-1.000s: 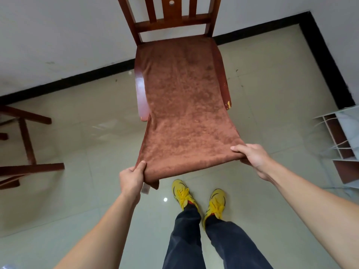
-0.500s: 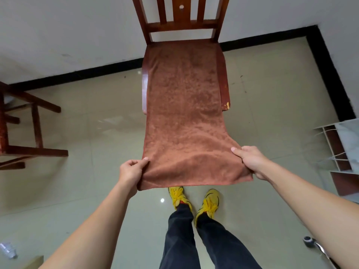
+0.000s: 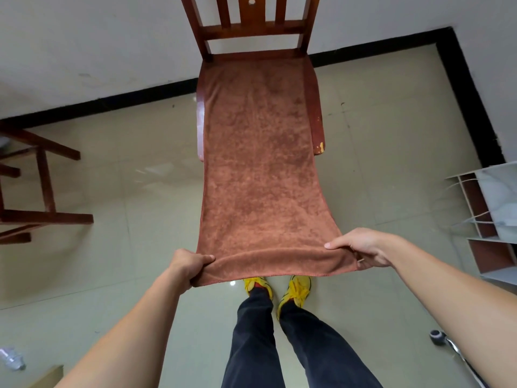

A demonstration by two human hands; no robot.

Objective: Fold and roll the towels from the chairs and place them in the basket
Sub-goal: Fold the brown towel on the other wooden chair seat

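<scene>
Both grips, left hand (image 3: 189,266), right hand (image 3: 365,249), tight on towel (image 3: 260,177)

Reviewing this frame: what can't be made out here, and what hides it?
Basket: nowhere in the head view.
Chair: backrest top cut off by the upper edge; seat mostly covered by the towel.
Wooden frame: cut off by the left edge; chair or table, cannot tell.
Left hand and right hand: fingers beneath the towel's hem hidden by the cloth.
Shelf unit: cut off by the right edge.
</scene>
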